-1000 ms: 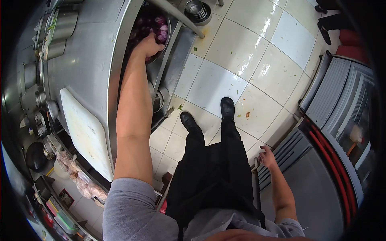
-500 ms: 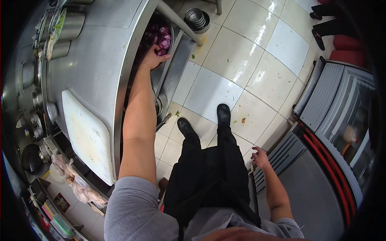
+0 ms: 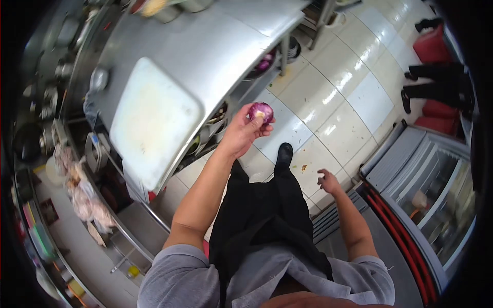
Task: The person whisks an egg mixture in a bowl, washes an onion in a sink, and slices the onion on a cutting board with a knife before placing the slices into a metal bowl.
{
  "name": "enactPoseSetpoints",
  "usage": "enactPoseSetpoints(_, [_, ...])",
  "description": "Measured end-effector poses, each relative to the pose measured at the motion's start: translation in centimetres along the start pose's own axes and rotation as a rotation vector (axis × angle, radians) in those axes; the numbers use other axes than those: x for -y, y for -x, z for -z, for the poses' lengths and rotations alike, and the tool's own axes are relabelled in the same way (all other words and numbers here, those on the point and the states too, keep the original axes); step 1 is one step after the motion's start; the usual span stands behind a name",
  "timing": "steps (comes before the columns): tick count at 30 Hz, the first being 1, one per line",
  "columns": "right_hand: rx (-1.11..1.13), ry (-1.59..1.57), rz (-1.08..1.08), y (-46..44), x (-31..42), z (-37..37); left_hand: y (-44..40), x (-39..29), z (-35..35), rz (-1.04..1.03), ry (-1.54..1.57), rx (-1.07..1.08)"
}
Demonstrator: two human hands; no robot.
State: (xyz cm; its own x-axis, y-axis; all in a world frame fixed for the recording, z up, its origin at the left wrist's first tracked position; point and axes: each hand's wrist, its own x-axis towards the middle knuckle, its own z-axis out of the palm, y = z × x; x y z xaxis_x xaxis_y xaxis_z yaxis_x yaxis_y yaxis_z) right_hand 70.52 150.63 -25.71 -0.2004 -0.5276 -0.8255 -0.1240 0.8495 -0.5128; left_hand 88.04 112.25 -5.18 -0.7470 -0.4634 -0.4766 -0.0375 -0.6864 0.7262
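Note:
My left hand point(image 3: 245, 132) is closed around a peeled-looking red onion point(image 3: 261, 111), with the thumb across its pale end. It is in mid-air, just off the edge of the steel worktable point(image 3: 231, 56). A white cutting board point(image 3: 154, 115) lies on that table, left of the hand. Under the tabletop, more red onions point(image 3: 265, 63) show in a container that is partly hidden. My right hand point(image 3: 328, 182) hangs at my side over the floor, fingers loosely bent and apart, holding nothing.
A glass-fronted fridge point(image 3: 421, 195) stands on the right, with a person's dark-clothed legs point(image 3: 436, 87) beyond it. Bagged meat point(image 3: 84, 197) lies on a ledge at left. Food scraps point(image 3: 304, 167) dot the tiled floor point(image 3: 328, 102).
My left hand has come out from the container under the table, bringing a red onion with it. The view has turned, and the cutting board now appears nearer the middle.

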Motion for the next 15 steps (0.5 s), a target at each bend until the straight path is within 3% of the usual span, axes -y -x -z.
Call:
enactPoseSetpoints(4, [-0.076,-0.106,0.152,0.3,10.5,1.8,10.0,-6.3,0.9,-0.061,-0.112,0.067])
enactPoseSetpoints(8, [-0.052,-0.100,0.334,2.8,21.3,-0.4,21.1,-10.4,4.1,-0.220,-0.229,-0.030])
enactPoseSetpoints(15, [0.154,0.233,0.547,6.6,32.6,-14.1,43.3,-3.3,16.3,-0.367,-0.137,-0.251])
